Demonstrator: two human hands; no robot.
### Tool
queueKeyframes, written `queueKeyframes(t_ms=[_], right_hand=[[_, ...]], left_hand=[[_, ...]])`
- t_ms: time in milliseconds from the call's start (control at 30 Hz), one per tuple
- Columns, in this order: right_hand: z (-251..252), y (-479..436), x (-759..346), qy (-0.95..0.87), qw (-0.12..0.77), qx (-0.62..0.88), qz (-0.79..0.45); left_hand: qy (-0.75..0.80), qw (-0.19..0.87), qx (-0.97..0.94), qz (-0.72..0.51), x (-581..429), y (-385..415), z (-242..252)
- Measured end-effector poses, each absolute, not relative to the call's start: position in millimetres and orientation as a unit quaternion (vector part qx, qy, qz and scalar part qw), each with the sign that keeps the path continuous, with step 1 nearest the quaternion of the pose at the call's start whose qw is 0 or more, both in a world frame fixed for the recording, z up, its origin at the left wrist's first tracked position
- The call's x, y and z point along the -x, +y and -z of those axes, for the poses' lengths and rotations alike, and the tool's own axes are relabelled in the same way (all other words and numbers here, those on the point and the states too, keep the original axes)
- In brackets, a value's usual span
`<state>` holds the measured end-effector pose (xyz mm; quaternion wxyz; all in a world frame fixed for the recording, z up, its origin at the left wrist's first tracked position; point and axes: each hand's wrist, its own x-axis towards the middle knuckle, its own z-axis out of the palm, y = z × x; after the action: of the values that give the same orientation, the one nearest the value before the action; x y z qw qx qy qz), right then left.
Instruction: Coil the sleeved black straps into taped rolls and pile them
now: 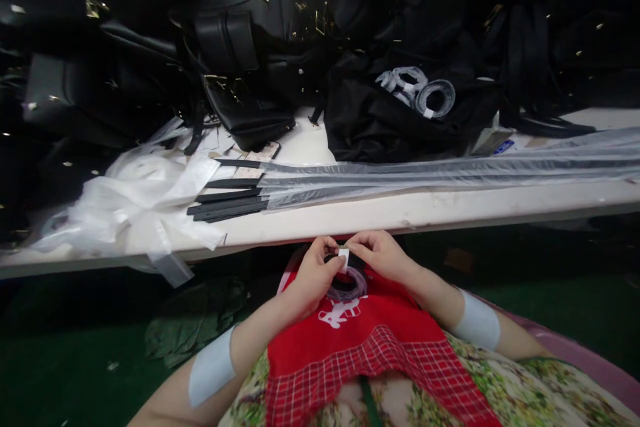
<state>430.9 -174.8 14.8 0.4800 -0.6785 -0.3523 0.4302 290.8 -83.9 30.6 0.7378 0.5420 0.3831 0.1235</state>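
Close to my body, just below the table's front edge, my left hand (320,268) is closed on a coiled strap (347,285) in clear plastic. A small white paper band (343,259) wraps the top of the coil, under my left thumb. My right hand (380,253) pinches at the upper end of that band, its thumb and forefinger touching it. On the table lie several long black straps (227,203), partly sleeved in clear plastic film (400,177). Other finished coils with white bands (435,99) rest on a black fabric bag (365,123).
A heap of white plastic sleeves (145,193) spills over the front edge of the white table (350,221) at left. Black bags with gold buckles (240,100) pile up across the back. More black straps (535,80) hang at right.
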Motion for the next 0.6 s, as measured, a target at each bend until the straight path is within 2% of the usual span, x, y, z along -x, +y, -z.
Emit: queueKeyframes(t_ms=[133,367,433,600], right_hand=[[-19,-174,-440,-0.377,0.461,0.634,-0.494],[-31,-169,-453,-0.433,0.388,0.625,-0.521],[-36,-170,-451,-0.468,0.363,0.654,-0.470],[-45,-176,-442,-0.610,0.274,0.705,-0.238]], left_hand=[[0.380,0.769,-0.504,-0.102,-292,-86,-36],[0.358,0.747,-0.556,-0.071,-291,-84,-41],[0.332,0.752,-0.569,-0.018,-289,-77,-40],[0.249,0.817,-0.511,0.097,-286,-58,-36]])
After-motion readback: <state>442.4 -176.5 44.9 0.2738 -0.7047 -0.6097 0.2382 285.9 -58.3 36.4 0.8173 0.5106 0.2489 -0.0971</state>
